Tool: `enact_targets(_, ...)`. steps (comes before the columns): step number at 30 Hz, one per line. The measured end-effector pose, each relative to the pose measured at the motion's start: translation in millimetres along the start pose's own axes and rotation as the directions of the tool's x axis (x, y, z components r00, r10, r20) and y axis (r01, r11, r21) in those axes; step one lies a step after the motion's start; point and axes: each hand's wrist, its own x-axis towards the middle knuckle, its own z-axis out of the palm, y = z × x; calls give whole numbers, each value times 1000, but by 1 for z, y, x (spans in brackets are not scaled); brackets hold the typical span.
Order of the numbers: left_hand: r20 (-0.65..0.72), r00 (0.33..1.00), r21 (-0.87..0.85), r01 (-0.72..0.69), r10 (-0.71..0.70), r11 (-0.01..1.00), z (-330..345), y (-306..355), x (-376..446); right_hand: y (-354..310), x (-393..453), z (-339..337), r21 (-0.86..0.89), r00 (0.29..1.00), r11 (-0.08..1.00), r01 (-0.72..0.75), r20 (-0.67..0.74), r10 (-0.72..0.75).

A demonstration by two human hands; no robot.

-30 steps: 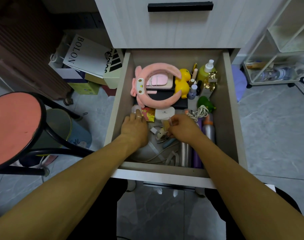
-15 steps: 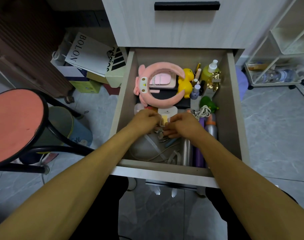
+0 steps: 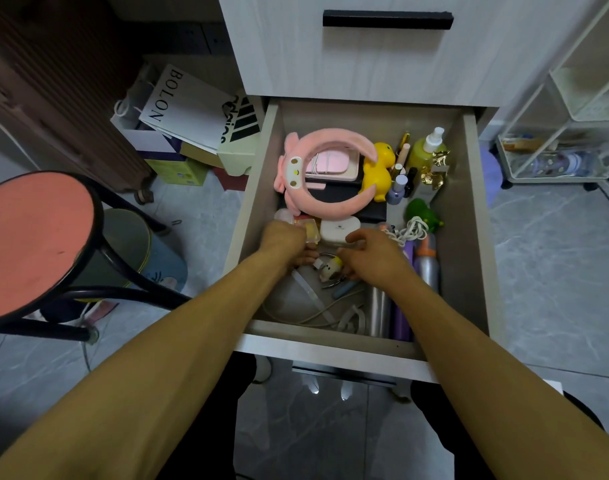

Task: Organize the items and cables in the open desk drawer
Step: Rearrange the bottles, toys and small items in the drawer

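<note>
The open drawer [image 3: 331, 344] is full of small things. My left hand [image 3: 283, 241] is at its left side, fingers closed around a small clear yellow box [image 3: 312, 231] next to a red packet. My right hand [image 3: 374, 251] hovers mid-drawer with its fingers loosely curled and apart, holding nothing, just in front of a white case [image 3: 339, 227]. Between my hands lies a small cream figure charm [image 3: 328, 270] with a plug. White cables [image 3: 315, 306] lie loose on a pale pouch at the drawer's front. A coiled white cord [image 3: 412, 230] sits to the right.
A pink plush headband [image 3: 296, 174], yellow duck [image 3: 377, 174], green spray bottle [image 3: 428, 150] and small bottles fill the back. A silver bottle [image 3: 429, 270] and purple tube [image 3: 402, 317] lie along the right. A red stool [image 3: 36, 237] stands left, a white wire cart [image 3: 573, 133] right.
The small yellow box went from my right hand to my left, which carried it to the drawer's left side. My right hand let go and drew back slightly.
</note>
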Motion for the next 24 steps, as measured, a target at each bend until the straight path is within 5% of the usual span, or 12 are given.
enact_targets(4,-145,957,257,-207,250,944,3,-5,15,3,0,-2,2,1000,1000,-5,-10,5)
enact_targets(9,-128,898,438,-329,421,836,-3,-16,22,2,3,-3,-45,1000,999,25,6,-24)
enact_targets(12,-25,835,581,-435,549,688,-10,-19,17,3,2,-1,-70,999,997,29,16,-28)
enact_targets(15,117,759,770,-477,640,424,-13,-25,9,2,1,-1,-91,999,995,42,16,-41)
enact_targets(19,224,796,906,-383,563,182,-11,-31,3,1,0,-2,-86,999,995,47,8,-46)
enact_targets(24,237,897,917,-333,373,219,-15,-31,6,0,-1,-3,-72,999,997,42,14,-41)
